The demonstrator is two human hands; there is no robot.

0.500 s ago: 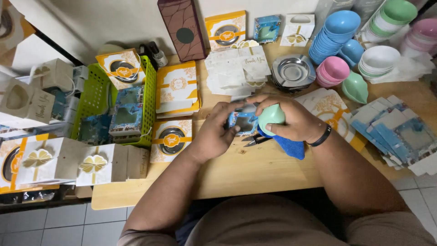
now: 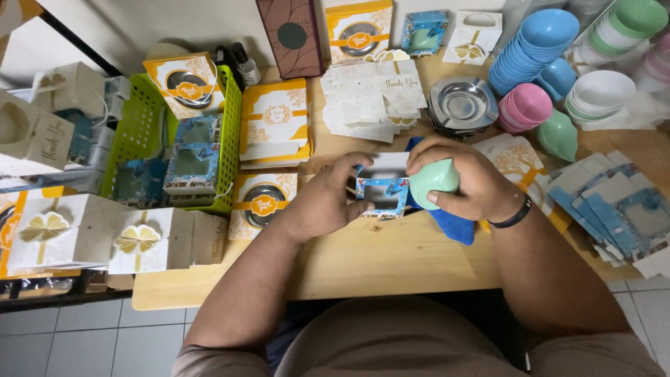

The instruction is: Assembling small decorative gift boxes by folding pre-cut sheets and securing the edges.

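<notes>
- Now right hand grips green bowl at the box mouth, mid-table.
- Left hand steadies box.
- Risk, likely: forced bowl tears thin card, or box skids away.

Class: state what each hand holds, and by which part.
Right hand grips the mint-green bowl around its outside; left hand holds the blue window box at its left end.

Home packing station, small gift-box operation. Wooden table crammed with gift boxes, stacked bowls, green basket.
</notes>
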